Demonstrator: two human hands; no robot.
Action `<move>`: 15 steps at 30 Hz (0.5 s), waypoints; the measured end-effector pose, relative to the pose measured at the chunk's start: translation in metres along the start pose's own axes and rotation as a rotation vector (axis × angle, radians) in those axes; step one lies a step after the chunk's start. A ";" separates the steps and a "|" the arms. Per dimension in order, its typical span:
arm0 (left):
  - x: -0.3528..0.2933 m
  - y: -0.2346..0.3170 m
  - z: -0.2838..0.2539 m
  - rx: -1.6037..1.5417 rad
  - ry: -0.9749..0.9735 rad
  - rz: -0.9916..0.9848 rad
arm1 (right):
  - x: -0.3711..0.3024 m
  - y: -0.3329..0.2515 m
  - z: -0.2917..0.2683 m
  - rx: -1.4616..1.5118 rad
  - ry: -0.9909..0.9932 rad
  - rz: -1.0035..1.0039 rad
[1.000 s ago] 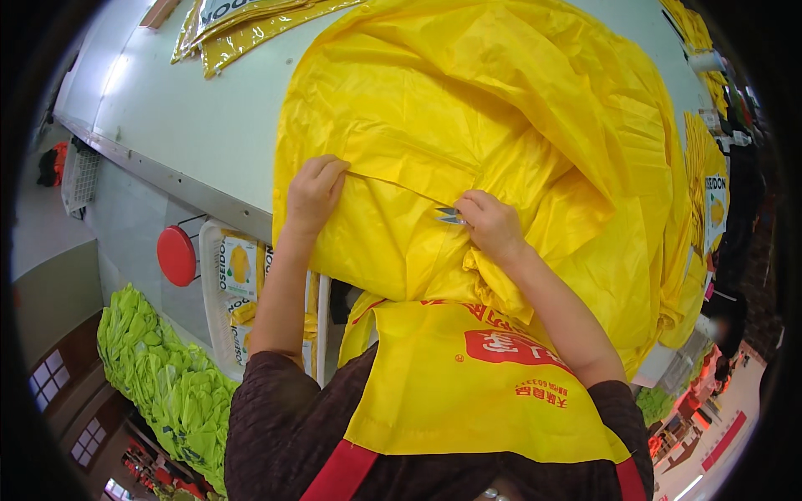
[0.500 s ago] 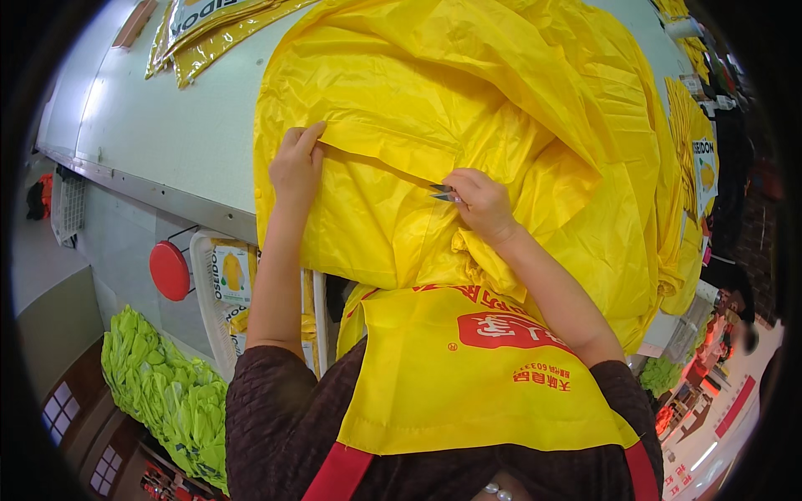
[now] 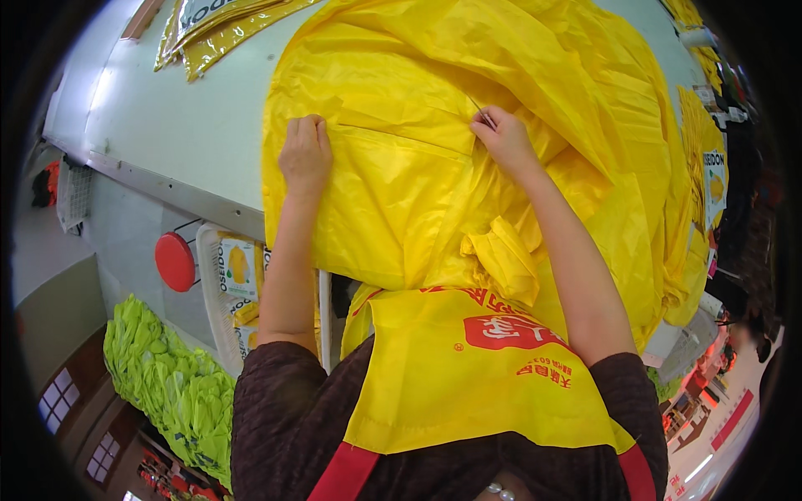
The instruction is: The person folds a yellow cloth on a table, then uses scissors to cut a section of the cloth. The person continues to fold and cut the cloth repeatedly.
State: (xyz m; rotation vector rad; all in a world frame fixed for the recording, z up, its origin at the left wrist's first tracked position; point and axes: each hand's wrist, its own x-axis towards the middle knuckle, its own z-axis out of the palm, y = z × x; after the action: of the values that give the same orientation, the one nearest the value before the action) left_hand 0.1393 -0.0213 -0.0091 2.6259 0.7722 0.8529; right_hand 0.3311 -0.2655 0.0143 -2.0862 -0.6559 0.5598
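Two grips: left hand point(image 3: 305, 159) on fabric point(image 3: 376, 209), right hand point(image 3: 506, 139), now farther forward, on scissors point(image 3: 484, 116).

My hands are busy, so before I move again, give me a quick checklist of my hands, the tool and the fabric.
1. Left hand on the yellow fabric: ok, fingers curled against it.
2. Left grip pinching cloth: cannot tell, fingertips are hidden.
3. Snips held in the right hand: ok, pointing up and left.
4. Snips' blades closed: cannot tell, they show too thin.
5. Blades away from left hand: ok, plainly apart.
6. Fabric smooth: not ok, wrinkled and bunched below the right hand.
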 end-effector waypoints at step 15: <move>-0.006 0.027 -0.011 -0.150 -0.007 -0.213 | 0.001 0.015 0.002 0.095 -0.006 -0.002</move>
State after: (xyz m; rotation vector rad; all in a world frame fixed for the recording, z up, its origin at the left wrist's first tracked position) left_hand 0.1395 -0.0461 0.0076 2.3649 0.9278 0.8075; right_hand 0.3346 -0.2715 0.0005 -1.9955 -0.6225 0.5855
